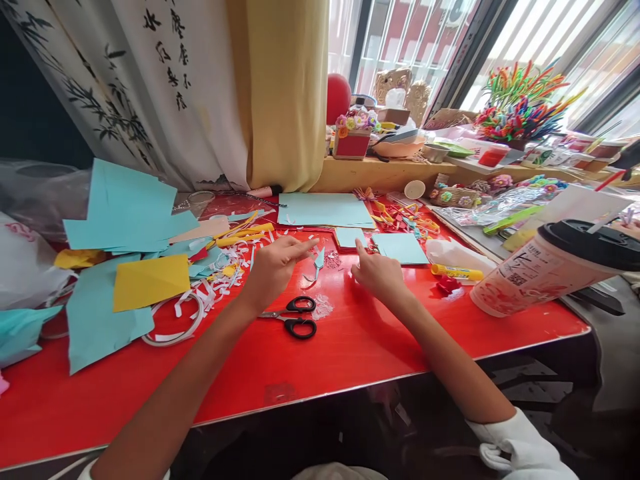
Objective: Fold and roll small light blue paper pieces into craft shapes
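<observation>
Two bare hands over a red table (350,347), catalogued with surrounding items:

- Left hand (274,265): fingers drawn narrow, thumb and forefinger pinching the top of a small light-blue paper cutout (318,262), which hangs just above the table between the two hands.
- Right hand (376,272): loosely curled, forefinger extended toward a small blue paper square (349,237); holds nothing.
- Black-handled scissors (295,317): lying flat on the table, just below the left hand, untouched.
- Blue paper sheet (324,210): flat at the table's far edge; a smaller blue piece (400,248) lies right of the right hand.
- Yellow folded paper (150,281): resting on blue sheets at left, beside white paper strips (200,297).
- Yellow glue stick (457,272): lying on its side, right of the right hand; label too small to read.
- Drink cup (545,267): black lid, printed label with a QR code; text illegible.
- White curtain (150,80): ink bamboo and black calligraphy characters, not readable here.
- Pipe-cleaner bouquet (520,107): on the windowsill, multicoloured.
</observation>
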Demonstrator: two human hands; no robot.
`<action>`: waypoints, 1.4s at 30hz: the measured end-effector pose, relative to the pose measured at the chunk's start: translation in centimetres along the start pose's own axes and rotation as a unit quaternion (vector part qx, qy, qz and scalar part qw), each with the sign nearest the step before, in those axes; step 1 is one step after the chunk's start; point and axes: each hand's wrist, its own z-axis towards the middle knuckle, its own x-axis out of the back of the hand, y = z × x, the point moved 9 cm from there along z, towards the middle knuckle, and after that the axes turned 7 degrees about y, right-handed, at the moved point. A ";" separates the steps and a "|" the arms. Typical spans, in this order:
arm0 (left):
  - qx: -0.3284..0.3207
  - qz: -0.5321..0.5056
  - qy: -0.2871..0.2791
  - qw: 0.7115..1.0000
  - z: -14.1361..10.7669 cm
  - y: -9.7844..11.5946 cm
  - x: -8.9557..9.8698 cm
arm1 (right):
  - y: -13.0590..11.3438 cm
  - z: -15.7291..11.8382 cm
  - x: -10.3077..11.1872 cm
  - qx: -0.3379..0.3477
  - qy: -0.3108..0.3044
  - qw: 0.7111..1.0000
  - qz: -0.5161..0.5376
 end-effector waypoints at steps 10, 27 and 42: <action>0.057 -0.051 -0.004 0.997 0.7 -1.4 0.4 | -9.0 -1.7 -0.7 0.238 -0.016 0.918 0.316; 0.070 -0.098 -0.046 0.992 0.5 -0.7 -0.3 | -6.0 -0.7 3.7 0.093 0.018 0.828 0.552; 0.190 -0.106 -0.042 0.975 -0.2 -2.1 -0.6 | -6.4 -0.9 3.6 0.100 0.008 0.796 0.597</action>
